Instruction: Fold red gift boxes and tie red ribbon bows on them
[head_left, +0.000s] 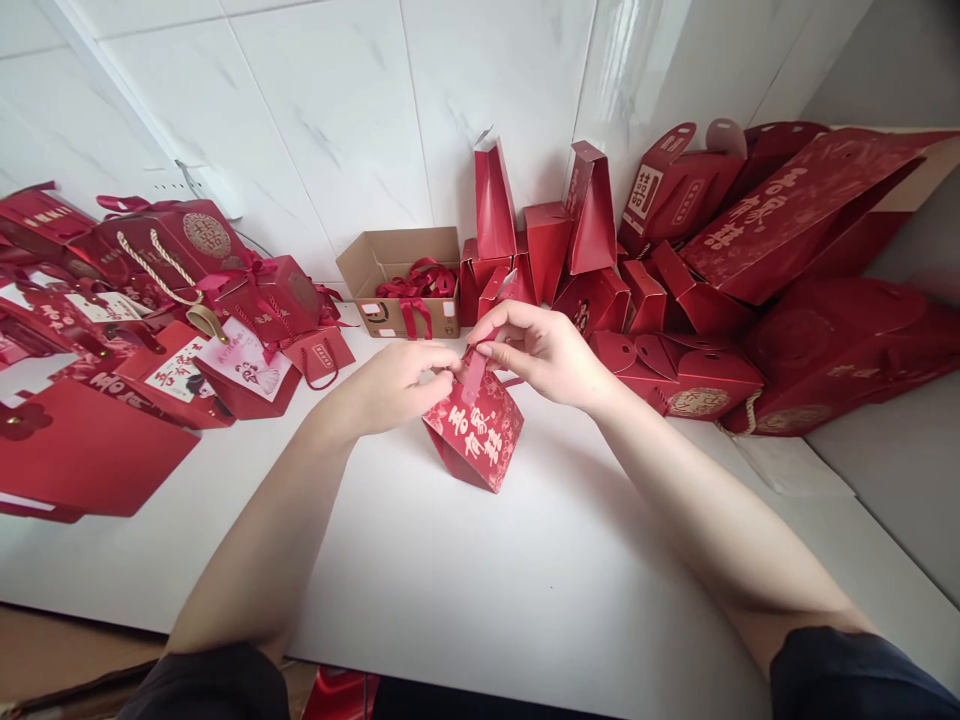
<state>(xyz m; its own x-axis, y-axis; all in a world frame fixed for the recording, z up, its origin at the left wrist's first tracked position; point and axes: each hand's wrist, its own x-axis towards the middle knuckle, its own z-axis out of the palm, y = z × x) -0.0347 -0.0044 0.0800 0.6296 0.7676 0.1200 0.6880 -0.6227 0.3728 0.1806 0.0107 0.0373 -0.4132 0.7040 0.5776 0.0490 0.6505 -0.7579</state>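
At the middle of the white table (525, 600), a small red candy-style gift box (487, 440) with gold Chinese characters on its sloping front; it stands on the tabletop, between the person's two hands. Right hand (551, 360): thumb and forefinger pinched on a red ribbon (474, 372) at the box's peak, part of the ribbon hanging over the front. Left hand (401, 390): at the box's upper left edge, thumb and fingers curled close; can't tell if they're clamped on anything, contact hidden.

Behind the hands, open cardboard box (445, 320) with a heap of red ribbons (420, 280), some draped over its front wall. Right of that, red tapered boxes (495, 210) stacked against the tiled wall (322, 110); farther right, a big red bag (817, 215) with gold characters, tilted. Below it, a red box with gold medallion (697, 400). Left side: crowded red gift bags and boxes, incl. a rope-handled bag (206, 235) with round gold emblem and a small cord-handled bag (322, 358).
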